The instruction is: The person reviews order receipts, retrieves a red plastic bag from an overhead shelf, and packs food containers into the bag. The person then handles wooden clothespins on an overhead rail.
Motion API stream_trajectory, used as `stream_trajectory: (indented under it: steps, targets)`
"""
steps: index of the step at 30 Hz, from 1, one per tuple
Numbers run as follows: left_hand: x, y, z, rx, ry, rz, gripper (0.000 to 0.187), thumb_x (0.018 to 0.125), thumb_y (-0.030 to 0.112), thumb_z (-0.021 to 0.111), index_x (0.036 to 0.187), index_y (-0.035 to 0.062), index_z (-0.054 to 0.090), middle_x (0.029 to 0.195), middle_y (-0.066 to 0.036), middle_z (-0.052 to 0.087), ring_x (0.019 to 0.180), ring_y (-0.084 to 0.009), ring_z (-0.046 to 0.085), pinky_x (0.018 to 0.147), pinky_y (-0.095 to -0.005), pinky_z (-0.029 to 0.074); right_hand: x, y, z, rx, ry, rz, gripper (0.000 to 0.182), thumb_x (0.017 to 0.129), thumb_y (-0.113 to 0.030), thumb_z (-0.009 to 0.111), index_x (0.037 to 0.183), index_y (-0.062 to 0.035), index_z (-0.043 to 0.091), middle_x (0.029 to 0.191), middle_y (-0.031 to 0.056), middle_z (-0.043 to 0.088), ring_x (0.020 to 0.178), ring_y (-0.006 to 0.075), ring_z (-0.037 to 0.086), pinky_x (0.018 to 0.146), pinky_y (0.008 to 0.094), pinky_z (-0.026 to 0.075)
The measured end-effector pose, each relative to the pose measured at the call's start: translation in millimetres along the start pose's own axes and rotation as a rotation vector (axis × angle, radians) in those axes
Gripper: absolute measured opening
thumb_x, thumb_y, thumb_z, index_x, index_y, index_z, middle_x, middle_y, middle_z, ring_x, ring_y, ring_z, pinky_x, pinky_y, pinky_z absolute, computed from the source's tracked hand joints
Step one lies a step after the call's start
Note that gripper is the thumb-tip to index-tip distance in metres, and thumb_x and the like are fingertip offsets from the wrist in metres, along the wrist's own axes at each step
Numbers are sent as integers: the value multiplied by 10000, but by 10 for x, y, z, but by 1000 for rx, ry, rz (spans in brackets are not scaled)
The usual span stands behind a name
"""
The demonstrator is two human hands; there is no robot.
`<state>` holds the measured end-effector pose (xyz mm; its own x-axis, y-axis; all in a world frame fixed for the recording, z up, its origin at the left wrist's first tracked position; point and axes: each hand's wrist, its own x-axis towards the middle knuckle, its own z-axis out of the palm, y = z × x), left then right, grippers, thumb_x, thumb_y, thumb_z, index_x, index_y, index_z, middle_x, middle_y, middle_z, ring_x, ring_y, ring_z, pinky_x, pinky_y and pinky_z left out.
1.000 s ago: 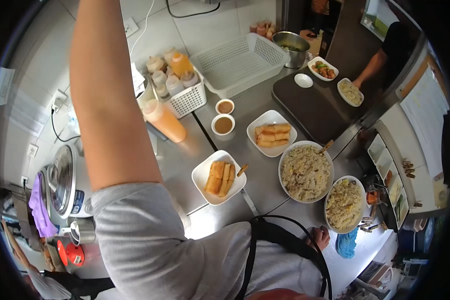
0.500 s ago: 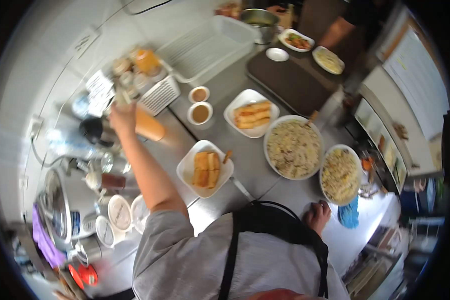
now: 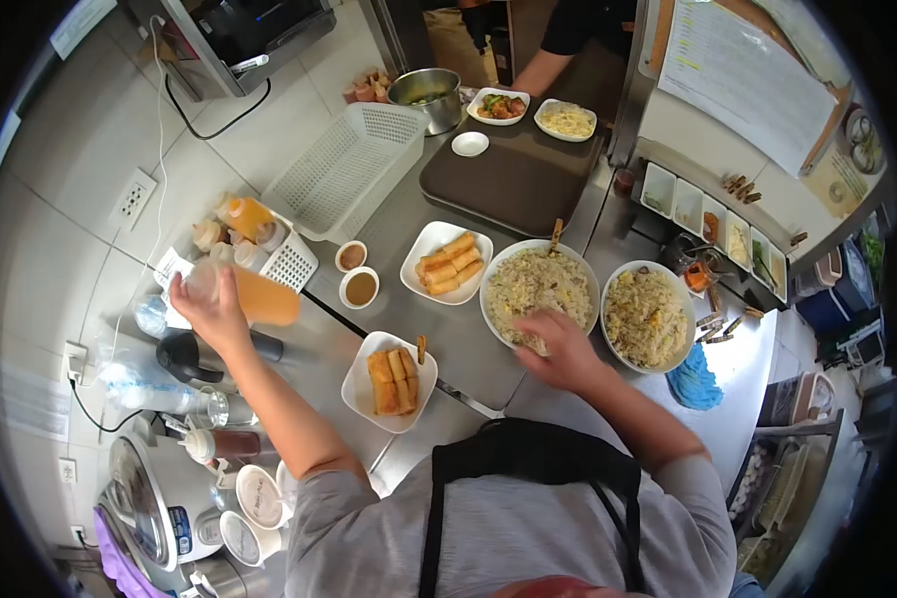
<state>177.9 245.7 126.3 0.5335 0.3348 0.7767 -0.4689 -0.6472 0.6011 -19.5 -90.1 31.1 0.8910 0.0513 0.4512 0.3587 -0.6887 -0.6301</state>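
Note:
My left hand (image 3: 214, 307) is wrapped round a clear bottle of orange liquid (image 3: 266, 298), tilted near the white basket of sauce bottles (image 3: 291, 265). My right hand (image 3: 560, 349) hangs over the lower edge of a round bowl of fried rice (image 3: 533, 289); its fingers are partly bent, and whether they touch the bowl is unclear. A second rice bowl (image 3: 648, 317) is to its right. Two white dishes hold golden rolls, one (image 3: 448, 263) beside the first rice bowl and one (image 3: 391, 382) nearer me. Two small sauce cups (image 3: 360, 289) (image 3: 351, 256) sit between the bottle and the rolls.
A brown tray (image 3: 513, 184) holds two filled dishes and a small white saucer. Behind it a person's arm (image 3: 548, 72) reaches in. An empty white basket (image 3: 349, 169) and a metal pot (image 3: 427, 100) stand at the back. A blue cloth (image 3: 695, 379) lies right; lidded tubs (image 3: 259, 496) are at left.
My right hand has risen from the counter's near edge to above the rice bowl. My left hand still holds the orange bottle, now tilted more level. The head view has shifted.

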Motion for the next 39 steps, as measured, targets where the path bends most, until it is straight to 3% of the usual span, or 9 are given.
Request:
stream_trajectory:
  steps: [4, 8, 10, 13, 16, 19, 23, 26, 39]
  targets:
    - [58, 637, 188, -470, -189, -47, 608, 648, 66, 654, 1146, 11, 309, 1109, -143, 376, 991, -214, 424, 867, -313, 343, 978, -463, 121, 93, -76, -50, 676, 600, -205, 677, 1183, -74, 360, 1124, 175, 405, 1026, 322, 413, 864, 367, 347]
    - [-63, 911, 676, -691, -334, -8, 605, 644, 37, 639, 1146, 36, 300, 1051, -118, 388, 963, -189, 429, 838, -296, 366, 1645, -491, 240, 68, 59, -193, 844, 532, -214, 723, 1229, -62, 273, 1165, 174, 361, 1058, 313, 392, 889, 359, 332]
    - [-185, 1167, 917, -993, -510, -313, 645, 647, 90, 657, 1161, 47, 271, 1061, -126, 385, 1004, -190, 395, 846, -317, 365, 1812, -408, 197, 127, 65, -162, 920, 506, -223, 727, 1248, -57, 209, 1142, 169, 394, 1037, 326, 408, 877, 372, 347]
    - [-268, 1285, 1355, -1054, -593, -405, 698, 660, 158, 663, 1192, 55, 224, 1111, -141, 339, 1032, -191, 370, 866, -344, 356, 1908, -76, 81, 162, 40, 3, 935, 508, -218, 723, 1263, -69, 192, 1152, 173, 399, 1044, 312, 418, 885, 357, 347]
    - [-360, 1095, 1864, -890, -618, -287, 728, 689, 193, 642, 1228, 55, 172, 1167, -155, 273, 1025, -192, 374, 862, -346, 359, 2042, 421, 10, 37, 28, 83, 936, 516, -231, 709, 1277, -105, 178, 1157, 178, 413, 1034, 299, 440, 867, 339, 368]
    - [-358, 879, 2052, -914, -597, -429, 717, 715, 193, 619, 1248, 53, 159, 1196, -157, 216, 1003, -194, 392, 865, -340, 345, 2194, 929, -56, -190, -87, 241, 917, 530, -236, 685, 1281, -124, 171, 1136, 179, 438, 1012, 300, 461, 845, 338, 386]
    - [-285, 587, 1899, -803, -655, -594, 612, 743, 233, 587, 1221, 60, 247, 1159, -130, 309, 977, -166, 399, 816, -306, 354, 2365, 1668, -39, -495, -204, 347, 894, 548, -224, 654, 1287, -149, 155, 1098, 180, 472, 979, 287, 489, 813, 338, 409]
    - [-265, 346, 1847, -747, -741, -681, 491, 767, 259, 556, 1175, 80, 350, 1187, -92, 328, 1014, -154, 397, 795, -298, 359, 2528, 1799, -81, -645, -369, 586, 895, 556, -261, 652, 1291, -195, 147, 1114, 154, 451, 992, 294, 482, 841, 357, 391]
    - [-306, 78, 1917, -787, -874, -665, 429, 782, 258, 548, 1138, 68, 401, 1144, -39, 380, 954, -148, 459, 760, -274, 379, 2888, 2238, 123, -1168, -472, 514, 706, 613, -159, 657, 1215, -200, 292, 1077, 89, 468, 973, 271, 500, 780, 394, 404]
